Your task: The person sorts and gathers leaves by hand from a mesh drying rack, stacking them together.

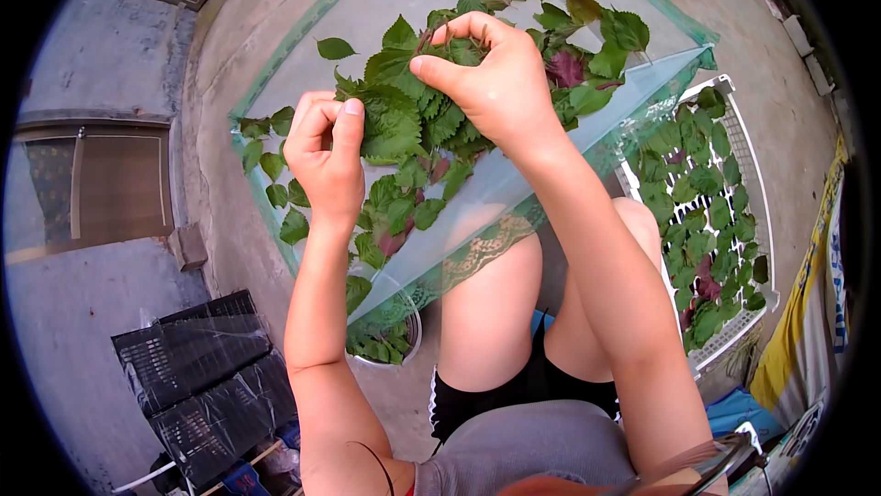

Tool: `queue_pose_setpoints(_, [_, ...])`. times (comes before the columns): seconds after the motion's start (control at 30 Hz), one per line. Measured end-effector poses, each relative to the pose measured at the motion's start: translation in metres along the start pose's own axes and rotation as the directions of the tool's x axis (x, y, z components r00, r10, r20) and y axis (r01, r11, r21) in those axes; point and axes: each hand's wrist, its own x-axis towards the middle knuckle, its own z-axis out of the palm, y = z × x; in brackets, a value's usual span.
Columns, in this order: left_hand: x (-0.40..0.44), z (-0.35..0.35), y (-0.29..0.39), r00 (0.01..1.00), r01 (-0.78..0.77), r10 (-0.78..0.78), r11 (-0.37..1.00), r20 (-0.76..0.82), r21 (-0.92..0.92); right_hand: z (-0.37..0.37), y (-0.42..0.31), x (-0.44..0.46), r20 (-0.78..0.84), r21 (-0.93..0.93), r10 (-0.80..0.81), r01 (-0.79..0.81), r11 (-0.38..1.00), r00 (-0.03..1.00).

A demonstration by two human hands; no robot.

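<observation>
- A sheer mesh cover [385,0] with green lace trim spreads beneath both hands, its near edge over the person's thighs.
- A white basket [762,221] of green and purple leaves stands beside the right leg.
- A white bucket [418,335] holding leaves sits under the cover's near edge.
- The bunch of leaves [395,120] lies above the cover, between the two hands — just below the right palm, its left edge at the left fingertips.
- The right hand [500,74] is partly closed, thumb and bent fingers gripping the bunch's top.
- The left hand [326,161] is curled, thumb against forefinger — whether a leaf edge is pinched there, I cannot tell.
- A single leaf [336,48] lies above the left hand, apart from it.
</observation>
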Motion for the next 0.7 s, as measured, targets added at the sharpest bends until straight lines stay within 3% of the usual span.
queue_pose_setpoints(0.13, [-0.003, 0.000, -0.004, 1.000, 0.007, -0.006, 1.000, 0.020, -0.019, -0.003, -0.004, 0.001, -0.087, -0.081, -0.021, 0.014, 0.997, 0.996])
queue_pose_setpoints(0.23, [-0.008, 0.004, -0.014, 0.983, 0.108, -0.119, 0.991, 0.143, 0.084, -0.007, -0.006, 0.006, -0.315, 0.010, -0.023, 0.028, 1.000, 0.949])
queue_pose_setpoints(0.33, [-0.017, 0.019, -0.036, 0.970, -0.105, 0.010, 0.916, 0.241, 0.386, -0.013, -0.002, 0.012, -0.377, -0.101, -0.219, 0.195, 0.976, 0.900])
queue_pose_setpoints(0.37, [-0.024, 0.025, -0.051, 0.962, -0.215, 0.112, 0.873, 0.250, 0.438, -0.014, -0.005, 0.012, -0.375, -0.102, -0.216, 0.192, 0.976, 0.901])
queue_pose_setpoints(0.4, [-0.030, 0.033, -0.052, 0.948, -0.267, 0.115, 0.792, 0.296, 0.548, -0.015, -0.011, 0.012, -0.382, -0.032, -0.162, 0.162, 0.986, 0.910])
queue_pose_setpoints(0.53, [-0.059, 0.064, -0.061, 0.882, -0.379, 0.126, 0.763, 0.455, 0.523, -0.014, -0.011, 0.012, -0.384, 0.039, -0.116, 0.142, 0.989, 0.916])
queue_pose_setpoints(0.6, [-0.066, 0.072, -0.055, 0.864, -0.360, 0.075, 0.783, 0.498, 0.507, -0.012, -0.010, 0.012, -0.379, 0.042, -0.119, 0.146, 0.988, 0.917])
queue_pose_setpoints(0.7, [-0.065, 0.073, -0.043, 0.720, -0.126, -0.150, 0.931, 0.677, 0.341, -0.011, -0.011, 0.011, -0.375, 0.052, -0.123, 0.153, 0.987, 0.919])
